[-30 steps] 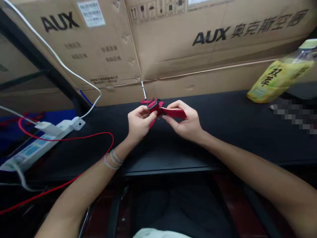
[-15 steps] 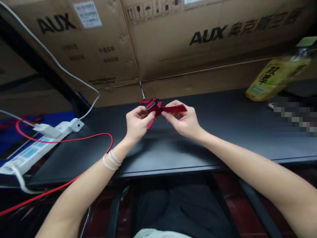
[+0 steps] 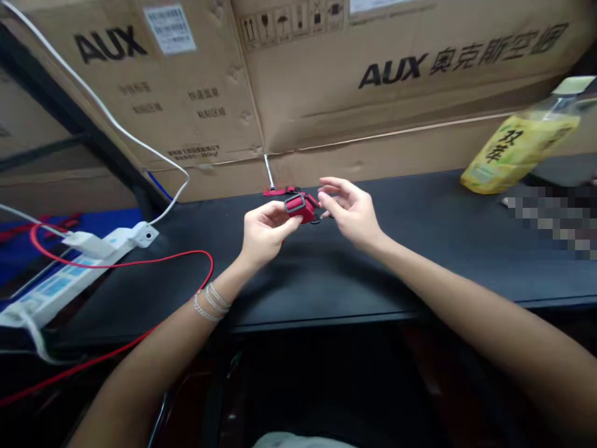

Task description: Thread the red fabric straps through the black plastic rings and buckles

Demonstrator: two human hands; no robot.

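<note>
A red webbing strap (image 3: 308, 213) with a black slide buckle (image 3: 295, 203) is held just above the dark table. My left hand (image 3: 265, 230) pinches it between thumb and fingers, the buckle facing up. Close by on the strap's right side is my right hand (image 3: 352, 211), its fingers curved and apart, thumb tip next to the strap's edge. Nothing shows in its grasp; whether the fingertips touch the strap I cannot tell. Behind the hands, another red strap piece (image 3: 275, 191) with a black fitting lies near the carton.
Large cardboard cartons (image 3: 401, 124) stand along the back of the black table (image 3: 420, 249). A yellow-labelled bottle (image 3: 517, 152) leans at the right. On the left lie a white power strip (image 3: 51, 292), a red cable (image 3: 140, 261) and a white cable (image 3: 107, 115).
My right hand has let go of the red strap end and its fingers have spread. The left hand has shifted slightly right, turning the strap and buckle more into view.
</note>
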